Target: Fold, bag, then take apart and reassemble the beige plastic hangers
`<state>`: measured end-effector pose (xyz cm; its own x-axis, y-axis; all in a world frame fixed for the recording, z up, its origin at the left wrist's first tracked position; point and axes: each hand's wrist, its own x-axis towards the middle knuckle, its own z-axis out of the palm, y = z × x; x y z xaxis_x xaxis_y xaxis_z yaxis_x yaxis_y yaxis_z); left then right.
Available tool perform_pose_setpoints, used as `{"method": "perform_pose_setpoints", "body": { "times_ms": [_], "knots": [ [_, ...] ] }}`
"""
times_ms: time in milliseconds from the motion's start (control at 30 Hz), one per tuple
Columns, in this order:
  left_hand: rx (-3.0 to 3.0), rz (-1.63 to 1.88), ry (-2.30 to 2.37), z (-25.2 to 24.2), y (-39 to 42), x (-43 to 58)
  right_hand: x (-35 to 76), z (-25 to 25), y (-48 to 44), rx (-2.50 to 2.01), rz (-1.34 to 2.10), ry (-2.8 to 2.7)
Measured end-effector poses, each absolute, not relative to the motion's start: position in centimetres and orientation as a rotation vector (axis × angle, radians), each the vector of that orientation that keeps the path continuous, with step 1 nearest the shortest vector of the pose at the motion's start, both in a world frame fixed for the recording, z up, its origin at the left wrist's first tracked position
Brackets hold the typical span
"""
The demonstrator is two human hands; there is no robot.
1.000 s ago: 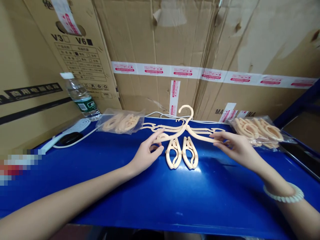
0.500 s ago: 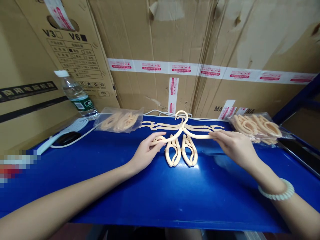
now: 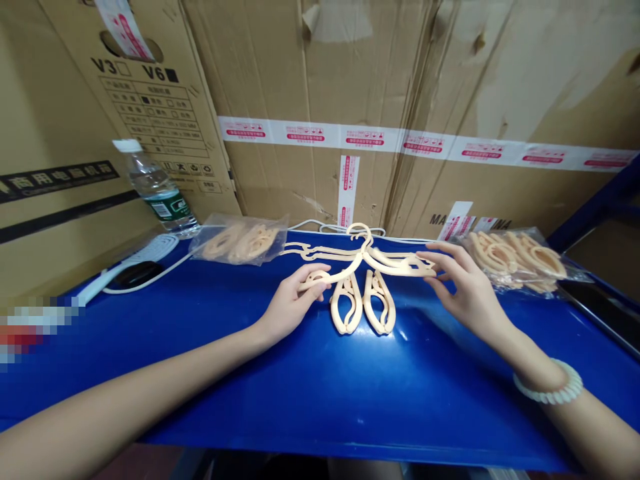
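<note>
Where the blue tabletop spreads before me, I hold a hanger above it.
My left hand has one arm gripped in its fingers; my right hand has its fingers parted at the other end, contact unclear; a firm left grip and light handling near the tip should limit twisting; the right clear bag holds folded hangers, the left clear bag more of them; the bottle beside it holds clear liquid.
</note>
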<state>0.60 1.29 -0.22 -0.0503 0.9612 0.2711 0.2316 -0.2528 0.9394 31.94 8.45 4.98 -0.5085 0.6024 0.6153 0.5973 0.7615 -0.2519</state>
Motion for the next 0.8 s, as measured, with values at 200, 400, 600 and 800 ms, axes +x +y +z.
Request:
{"method": "perform_pose_setpoints", "body": {
  "times_ms": [200,400,600,800],
  "knots": [
    [1.528,1.39,1.282,-0.2,1.3,0.6,32.0,5.2,8.7,-0.96,0.62,-2.045],
    [1.439,1.47,1.213,-0.1,1.1,0.6,32.2,5.3,9.0,-1.038,1.042,-1.723],
    [1.38,1.442,1.024,0.1,0.6,1.3,31.5,5.1,8.3,-1.002,1.246,-1.651],
    [1.389,1.362,0.968,0.2,0.4,1.8,30.0,4.5,7.2,-0.919,1.432,-1.604]
  ]
}}
